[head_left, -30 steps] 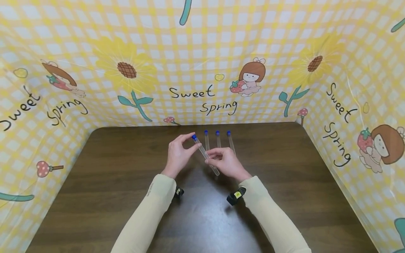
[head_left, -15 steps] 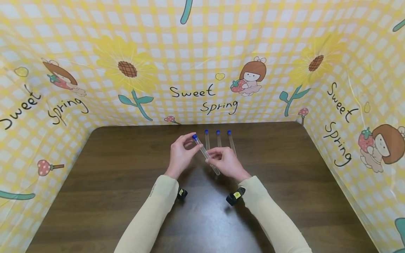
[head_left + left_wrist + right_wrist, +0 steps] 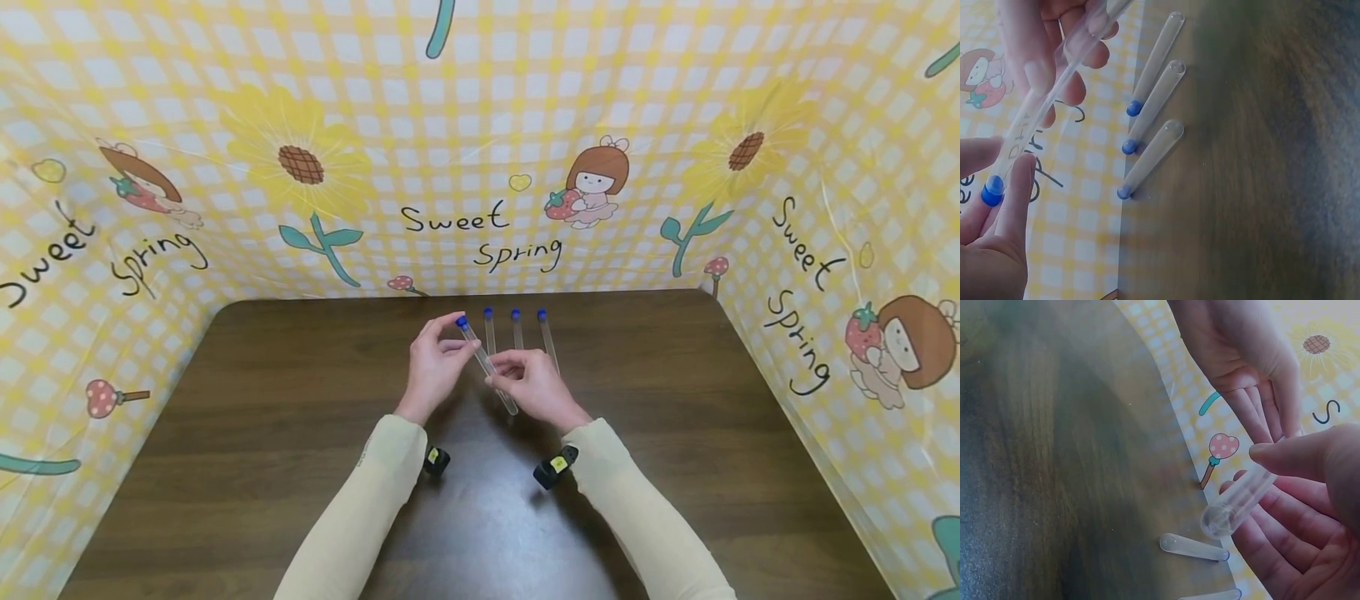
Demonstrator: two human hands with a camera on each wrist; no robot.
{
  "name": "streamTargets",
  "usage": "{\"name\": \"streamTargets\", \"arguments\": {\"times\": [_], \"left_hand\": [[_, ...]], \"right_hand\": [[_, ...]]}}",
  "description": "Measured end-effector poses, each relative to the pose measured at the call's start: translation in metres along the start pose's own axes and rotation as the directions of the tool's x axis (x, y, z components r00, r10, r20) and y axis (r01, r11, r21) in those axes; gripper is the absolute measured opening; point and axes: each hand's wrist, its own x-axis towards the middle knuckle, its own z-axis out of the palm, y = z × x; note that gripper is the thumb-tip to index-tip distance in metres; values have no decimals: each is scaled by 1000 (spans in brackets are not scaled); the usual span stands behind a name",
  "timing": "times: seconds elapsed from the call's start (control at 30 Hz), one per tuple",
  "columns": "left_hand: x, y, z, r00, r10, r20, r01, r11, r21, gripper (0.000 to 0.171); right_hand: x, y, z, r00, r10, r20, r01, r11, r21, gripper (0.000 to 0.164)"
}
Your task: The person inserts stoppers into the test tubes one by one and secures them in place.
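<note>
A clear test tube (image 3: 482, 357) with a blue cap (image 3: 461, 322) is held slantwise between both hands above the table. At the capped upper end, my left hand (image 3: 433, 367) pinches it with thumb and fingers. My right hand (image 3: 534, 385) grips the lower half between thumb and fingers, and the rounded end (image 3: 1219, 519) sticks out past them. In the left wrist view, the blue cap (image 3: 992, 190) sits on the tube, with partly visible lettering printed on the glass beside it.
Three more blue-capped test tubes (image 3: 1154, 156) lie side by side on the dark wooden table (image 3: 300, 383), just beyond my right hand, which partly covers them in the head view. A yellow checked cloth (image 3: 450, 150) rises behind the table and along both sides.
My left hand has shifted slightly to the right around the capped end. My right hand and the tube stay almost where they were.
</note>
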Motion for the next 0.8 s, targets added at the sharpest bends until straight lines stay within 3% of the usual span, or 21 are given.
{"name": "streamTargets", "arguments": {"times": [0.33, 0.8], "left_hand": [[-3, 1, 1, 1000, -26, -8, 26, 999, -43, 51], [-2, -1, 3, 1000, -22, 11, 22, 999, -26, 47]], "right_hand": [[0, 0, 2, 1000, -11, -10, 11, 1000, -9, 18], [-1, 0, 2, 1000, -14, -16, 14, 1000, -7, 20]]}}
